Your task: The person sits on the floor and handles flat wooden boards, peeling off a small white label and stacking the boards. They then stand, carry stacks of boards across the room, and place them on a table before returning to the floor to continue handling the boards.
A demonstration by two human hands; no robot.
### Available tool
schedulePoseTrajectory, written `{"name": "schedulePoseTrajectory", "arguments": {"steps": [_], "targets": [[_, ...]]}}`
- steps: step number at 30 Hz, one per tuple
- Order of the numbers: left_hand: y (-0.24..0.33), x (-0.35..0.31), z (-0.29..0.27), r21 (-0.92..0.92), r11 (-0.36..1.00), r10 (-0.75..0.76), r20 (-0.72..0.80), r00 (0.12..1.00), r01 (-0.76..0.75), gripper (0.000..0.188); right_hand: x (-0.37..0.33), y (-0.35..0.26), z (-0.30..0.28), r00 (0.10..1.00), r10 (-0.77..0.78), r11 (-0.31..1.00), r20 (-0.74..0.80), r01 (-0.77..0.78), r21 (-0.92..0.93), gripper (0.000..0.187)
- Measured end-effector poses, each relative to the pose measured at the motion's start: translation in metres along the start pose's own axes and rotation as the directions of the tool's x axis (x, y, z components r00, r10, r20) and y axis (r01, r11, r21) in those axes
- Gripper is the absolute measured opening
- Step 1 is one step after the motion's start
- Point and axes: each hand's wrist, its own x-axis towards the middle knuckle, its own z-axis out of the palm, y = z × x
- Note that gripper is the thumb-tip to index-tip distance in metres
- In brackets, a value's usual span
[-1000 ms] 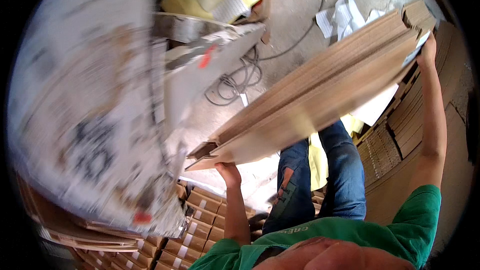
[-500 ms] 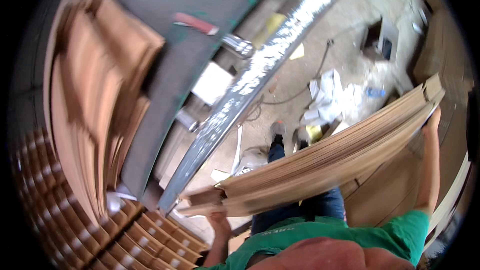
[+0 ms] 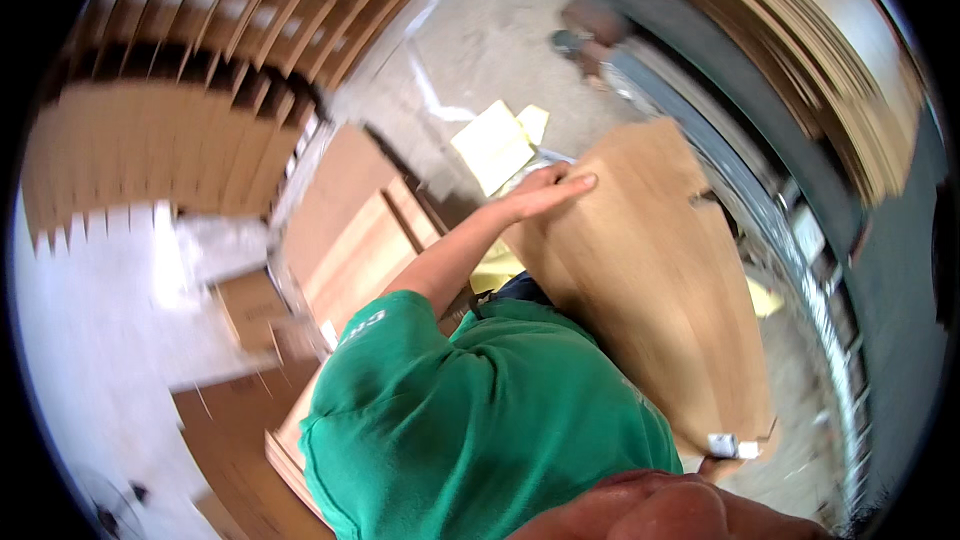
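I hold a stack of flat brown cardboard sheets (image 3: 650,280) against my right side, its broad face toward the camera. My left hand (image 3: 545,190) reaches across my green shirt and grips the stack's far upper edge, fingers laid flat over it. A small white tag (image 3: 722,445) sits at the stack's near lower corner. My right hand is hidden behind the stack and my body.
Bundled folded cartons (image 3: 200,90) are stacked high at the upper left. More flat cardboard sheets (image 3: 350,230) lie on the concrete floor (image 3: 480,60) beside yellow paper scraps (image 3: 495,145). A metal machine rail (image 3: 800,240) and another cardboard pile (image 3: 820,50) run along the right.
My view has swung round sharply. The stack, seen edge-on and held at both ends before, now shows its broad face, with only my left hand seen on it.
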Motion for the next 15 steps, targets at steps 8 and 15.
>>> {"name": "schedulePoseTrajectory", "arguments": {"steps": [8,15], "targets": [[-0.027,-0.073,-0.017,-0.184,0.963,0.132,-0.322,0.937,-0.199,0.074,-0.044,-0.049,0.130,0.983,0.042,0.994,0.178,-0.024,-0.103,0.052],[0.001,-0.102,-0.083,0.005,0.921,0.341,-0.494,0.800,-0.390,0.068,-0.068,-0.063,0.234,0.926,0.045,0.985,0.374,0.022,-0.173,0.051]]}}
